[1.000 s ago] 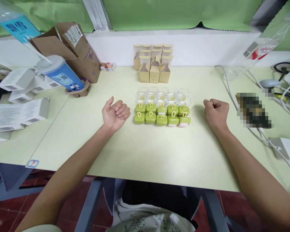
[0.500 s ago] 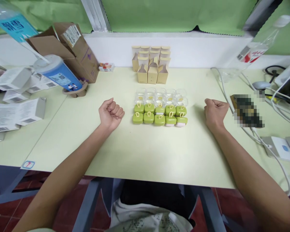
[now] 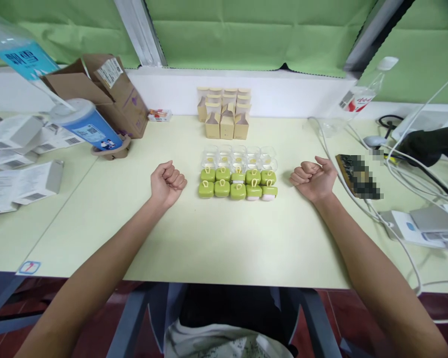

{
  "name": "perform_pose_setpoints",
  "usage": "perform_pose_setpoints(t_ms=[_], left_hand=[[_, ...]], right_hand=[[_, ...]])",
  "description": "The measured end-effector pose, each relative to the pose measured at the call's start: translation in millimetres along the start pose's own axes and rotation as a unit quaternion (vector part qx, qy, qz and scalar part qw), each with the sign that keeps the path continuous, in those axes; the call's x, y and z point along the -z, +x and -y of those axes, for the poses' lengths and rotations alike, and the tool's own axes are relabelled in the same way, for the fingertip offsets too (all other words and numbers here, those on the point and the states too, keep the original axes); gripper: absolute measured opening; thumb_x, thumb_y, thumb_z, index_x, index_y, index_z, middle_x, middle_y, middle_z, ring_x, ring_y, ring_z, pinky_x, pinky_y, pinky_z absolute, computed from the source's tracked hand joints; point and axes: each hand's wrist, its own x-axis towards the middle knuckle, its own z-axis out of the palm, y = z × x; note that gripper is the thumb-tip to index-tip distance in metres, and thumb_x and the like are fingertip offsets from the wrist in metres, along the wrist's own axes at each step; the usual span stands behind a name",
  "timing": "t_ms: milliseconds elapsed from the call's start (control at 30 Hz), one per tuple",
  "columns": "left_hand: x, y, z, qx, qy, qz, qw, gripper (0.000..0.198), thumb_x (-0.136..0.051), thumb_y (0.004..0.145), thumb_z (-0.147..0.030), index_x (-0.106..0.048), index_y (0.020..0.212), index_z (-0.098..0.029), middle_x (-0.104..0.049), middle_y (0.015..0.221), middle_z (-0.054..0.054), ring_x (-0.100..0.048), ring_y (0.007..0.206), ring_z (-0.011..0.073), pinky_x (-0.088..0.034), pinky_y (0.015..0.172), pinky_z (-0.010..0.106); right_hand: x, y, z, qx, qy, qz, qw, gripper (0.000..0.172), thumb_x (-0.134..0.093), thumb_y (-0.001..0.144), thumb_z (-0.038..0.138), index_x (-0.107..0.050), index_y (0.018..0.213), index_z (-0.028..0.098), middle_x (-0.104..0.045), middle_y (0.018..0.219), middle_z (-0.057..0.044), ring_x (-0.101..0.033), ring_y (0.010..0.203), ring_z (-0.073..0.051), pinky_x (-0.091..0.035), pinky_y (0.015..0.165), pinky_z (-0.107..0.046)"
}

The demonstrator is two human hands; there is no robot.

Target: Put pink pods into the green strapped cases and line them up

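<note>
Several small green cases with yellow loops stand in two rows mid-table. Behind them sit several clear plastic cases, and further back a cluster of small beige cartons. My left hand rests on the table just left of the green cases, curled into a fist with nothing visible in it. On the other side of the cases, my right hand lies turned palm-up, fingers curled closed and empty.
At the left are an open cardboard box, a blue-labelled cup and white packets. A plastic bottle, cables and a white device crowd the right side. A pale table carries everything.
My left hand went from loosely open, palm up, to a fist. My right fist rolled palm-up and slid a little toward the cases. The view tilted upward.
</note>
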Motion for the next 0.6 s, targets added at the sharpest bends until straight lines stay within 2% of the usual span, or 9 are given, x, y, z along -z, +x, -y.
perform_pose_setpoints(t_ms=[100, 233, 367, 433, 500, 600], left_hand=[[0.7, 1, -1, 0.003, -0.004, 0.016, 1.0, 0.058, -0.054, 0.099, -0.023, -0.012, 0.06, -0.022, -0.019, 0.044, -0.006, -0.023, 0.036, 0.007, -0.023, 0.038, 0.024], [1.4, 2, -2, 0.003, 0.002, 0.025, 1.0, 0.055, -0.055, 0.099, -0.024, -0.015, 0.06, -0.022, -0.02, 0.047, -0.007, -0.024, 0.037, 0.0069, -0.024, 0.039, 0.024], [0.1, 0, -2, -0.002, 0.021, 0.034, 0.999, 0.054, -0.058, 0.096, -0.024, -0.016, 0.062, -0.022, -0.02, 0.049, -0.007, -0.024, 0.039, 0.0068, -0.024, 0.04, 0.023], [-1.1, 0, -1, -0.005, 0.032, 0.039, 0.999, 0.054, -0.058, 0.095, -0.024, -0.016, 0.062, -0.022, -0.02, 0.049, -0.007, -0.023, 0.04, 0.0069, -0.024, 0.04, 0.023], [-1.7, 2, -1, -0.006, 0.046, 0.045, 0.998, 0.054, -0.06, 0.095, -0.024, -0.016, 0.062, -0.022, -0.019, 0.05, -0.007, -0.022, 0.041, 0.007, -0.023, 0.041, 0.023], [-0.2, 4, 1, -0.022, 0.096, 0.057, 0.993, 0.055, -0.062, 0.094, -0.029, -0.019, 0.06, -0.022, -0.017, 0.051, -0.007, -0.019, 0.044, 0.0076, -0.02, 0.043, 0.025]], right_hand=[[-2, -1, 2, 0.008, 0.027, 0.019, 0.999, 0.06, -0.042, 0.095, 0.071, -0.02, 0.058, 0.029, -0.017, 0.055, 0.007, -0.014, 0.051, -0.015, -0.027, 0.055, -0.032], [0, 2, 1, 0.012, 0.055, 0.036, 0.998, 0.059, -0.048, 0.095, 0.068, -0.027, 0.056, 0.028, -0.021, 0.054, 0.006, -0.017, 0.05, -0.015, -0.028, 0.054, -0.032], [10, 9, -7, 0.024, 0.132, 0.111, 0.985, 0.062, -0.062, 0.093, 0.067, -0.04, 0.052, 0.026, -0.026, 0.049, 0.005, -0.022, 0.046, -0.013, -0.027, 0.05, -0.03], [15, 12, -12, 0.025, 0.158, 0.137, 0.978, 0.063, -0.066, 0.092, 0.072, -0.047, 0.053, 0.025, -0.032, 0.048, 0.005, -0.027, 0.044, -0.013, -0.027, 0.048, -0.03], [16, 14, -14, 0.03, 0.175, 0.122, 0.976, 0.064, -0.065, 0.09, 0.08, -0.055, 0.059, 0.025, -0.041, 0.051, 0.003, -0.036, 0.046, -0.014, -0.033, 0.048, -0.03], [10, 12, -10, 0.045, 0.2, 0.051, 0.978, 0.065, -0.063, 0.084, 0.091, -0.069, 0.078, 0.027, -0.063, 0.068, -0.002, -0.059, 0.063, -0.02, -0.05, 0.057, -0.033]])
